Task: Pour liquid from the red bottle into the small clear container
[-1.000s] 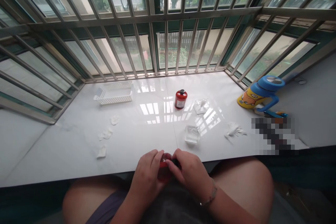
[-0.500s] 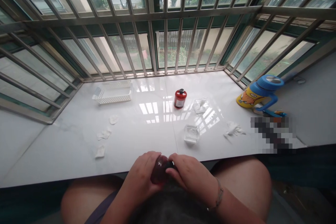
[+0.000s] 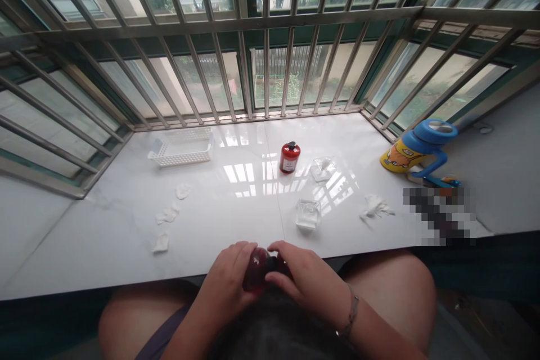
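in the head view, i see the person's left hand (image 3: 225,273) wrapped firmly round a rounded dark-red bottle (image 3: 255,271), just off the near edge of the tabletop (image 3: 105,247), about midway along it. the right hand (image 3: 310,273) has thumb and forefinger either side of the black cap (image 3: 272,264); i cannot tell whether that grip presses on it. past the hands, near that same edge, sits a clear square box (image 3: 307,215), with a clear lid (image 3: 323,170) further back. a labelled red bottle (image 3: 289,158) stands upright towards the far edge. a white perforated basket (image 3: 181,149) rests by the far left corner, and a blue-and-yellow tumbler (image 3: 415,146) leans in view by the right edge, beyond a crumpled tissue (image 3: 377,208).
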Tool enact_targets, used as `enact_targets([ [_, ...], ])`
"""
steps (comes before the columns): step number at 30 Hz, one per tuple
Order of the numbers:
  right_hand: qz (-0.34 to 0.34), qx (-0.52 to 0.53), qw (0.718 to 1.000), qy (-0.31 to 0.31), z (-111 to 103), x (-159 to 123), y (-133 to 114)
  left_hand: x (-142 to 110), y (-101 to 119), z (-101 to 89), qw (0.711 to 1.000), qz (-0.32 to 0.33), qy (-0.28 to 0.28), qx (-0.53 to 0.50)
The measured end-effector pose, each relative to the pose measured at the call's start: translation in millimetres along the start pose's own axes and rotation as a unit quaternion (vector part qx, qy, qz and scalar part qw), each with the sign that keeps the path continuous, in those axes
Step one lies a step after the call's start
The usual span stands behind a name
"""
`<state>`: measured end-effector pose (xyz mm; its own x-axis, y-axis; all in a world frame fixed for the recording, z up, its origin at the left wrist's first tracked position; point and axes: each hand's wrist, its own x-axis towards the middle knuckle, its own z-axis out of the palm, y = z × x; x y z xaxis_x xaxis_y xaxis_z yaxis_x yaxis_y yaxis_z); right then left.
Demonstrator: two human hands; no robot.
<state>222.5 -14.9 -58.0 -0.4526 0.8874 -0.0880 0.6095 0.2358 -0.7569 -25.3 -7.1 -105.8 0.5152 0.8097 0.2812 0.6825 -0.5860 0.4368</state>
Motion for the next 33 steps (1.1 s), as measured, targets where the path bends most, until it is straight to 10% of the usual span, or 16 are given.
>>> enact_targets([
  [14,-0.078,-0.026,0.997,0.010,6,5,4,-3,-7,-2.5,1.000,-0.017,-0.004,-0.007],
  [19,-0.152,-0.022,0.981,0.121,-16,1,18,-5,-23,-15.1,0.999,-0.027,-0.011,-0.029],
  [25,0.008,-0.177,0.910,0.376,-62,-3,98,-9,-41,-19.3,0.990,-0.095,0.081,-0.061],
  [33,0.086,-0.274,0.909,0.302,-42,-3,208,-3,-28,-8.6,0.947,-0.249,0.094,-0.182],
])
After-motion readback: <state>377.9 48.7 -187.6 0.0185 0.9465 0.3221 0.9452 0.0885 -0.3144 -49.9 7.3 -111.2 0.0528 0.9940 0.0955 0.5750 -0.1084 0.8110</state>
